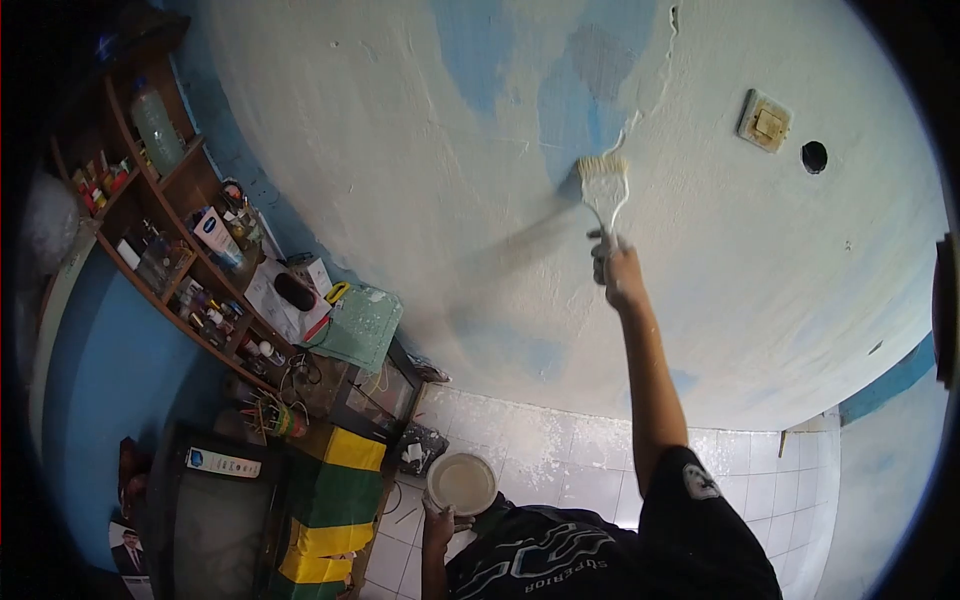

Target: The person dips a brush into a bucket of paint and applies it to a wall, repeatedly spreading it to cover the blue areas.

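My right hand (617, 265) is stretched up to the wall, its fingers wrapped round the handle of a wide paintbrush (605, 190). The brush is coated in white paint, and its bristles touch the wall (480, 220) at the lower edge of a blue patch (570, 130). Whitish paint covers most of the wall, with several blue patches showing through. Low at my left side, my left hand (440, 525) grips the rim of a round bucket (462, 484) with pale paint in it. Part of that hand is hidden behind the bucket.
At the left stand a wooden shelf (170, 260) full of bottles and small items, a television (225, 520) and a yellow and green cloth (335, 500). A light switch (766, 121) and a dark round hole (814, 157) are in the wall. Paint spatters the tiled floor (540, 430).
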The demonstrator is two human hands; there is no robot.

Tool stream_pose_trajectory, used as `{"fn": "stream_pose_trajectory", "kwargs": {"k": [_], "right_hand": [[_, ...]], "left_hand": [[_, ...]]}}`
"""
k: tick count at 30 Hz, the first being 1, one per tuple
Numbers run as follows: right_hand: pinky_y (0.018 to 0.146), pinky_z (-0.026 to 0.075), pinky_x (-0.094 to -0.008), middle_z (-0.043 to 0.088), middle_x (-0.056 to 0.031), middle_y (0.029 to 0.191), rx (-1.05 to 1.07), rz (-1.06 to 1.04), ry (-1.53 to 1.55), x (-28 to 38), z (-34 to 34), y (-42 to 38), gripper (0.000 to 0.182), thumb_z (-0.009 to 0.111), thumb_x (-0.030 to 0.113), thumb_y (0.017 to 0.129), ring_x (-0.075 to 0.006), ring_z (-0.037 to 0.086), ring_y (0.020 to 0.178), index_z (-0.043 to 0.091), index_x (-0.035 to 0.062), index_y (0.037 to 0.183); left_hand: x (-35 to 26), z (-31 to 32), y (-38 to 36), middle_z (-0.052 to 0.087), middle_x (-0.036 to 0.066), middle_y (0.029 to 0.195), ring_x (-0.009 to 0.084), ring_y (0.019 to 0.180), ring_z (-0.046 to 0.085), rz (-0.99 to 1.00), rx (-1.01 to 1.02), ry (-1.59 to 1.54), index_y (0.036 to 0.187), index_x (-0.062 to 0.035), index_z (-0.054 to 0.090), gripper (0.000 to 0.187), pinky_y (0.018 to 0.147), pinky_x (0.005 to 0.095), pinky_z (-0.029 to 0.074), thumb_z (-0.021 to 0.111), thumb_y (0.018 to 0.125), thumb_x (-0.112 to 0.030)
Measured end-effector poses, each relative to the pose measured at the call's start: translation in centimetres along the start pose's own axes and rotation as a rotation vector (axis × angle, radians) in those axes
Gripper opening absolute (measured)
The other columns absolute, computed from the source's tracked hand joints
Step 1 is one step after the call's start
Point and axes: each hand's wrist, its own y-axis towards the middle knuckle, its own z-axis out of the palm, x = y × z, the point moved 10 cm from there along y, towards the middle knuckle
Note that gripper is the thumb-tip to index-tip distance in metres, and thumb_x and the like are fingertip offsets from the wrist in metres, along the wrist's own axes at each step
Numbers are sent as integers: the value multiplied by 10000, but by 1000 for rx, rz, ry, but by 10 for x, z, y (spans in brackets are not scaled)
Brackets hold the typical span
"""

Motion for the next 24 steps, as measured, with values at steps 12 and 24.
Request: {"fn": "stream_pose_trajectory", "kwargs": {"k": [12, 24], "right_hand": [[340, 265, -193, 401, 49, 546, -264, 48, -334, -88, -33, -78, 185, 433, 240, 895, -38, 330, 383, 497, 84, 819], [368, 310, -246, 471, -8, 565, -288, -319, -503, -23, -38, 17, 225, 440, 235, 879, -83, 409, 430, 510, 66, 747]], "left_hand": [[32, -3, 1, 512, 271, 996, 310, 617, 633, 15, 9, -100, 1309, -224, -12, 636, 487, 358, 551, 359, 853, 22], [38, -8, 6, 527, 265, 959, 299, 613, 633, -4, 12, -78, 1306, -230, -16, 635, 491, 367, 548, 366, 861, 13]]}}
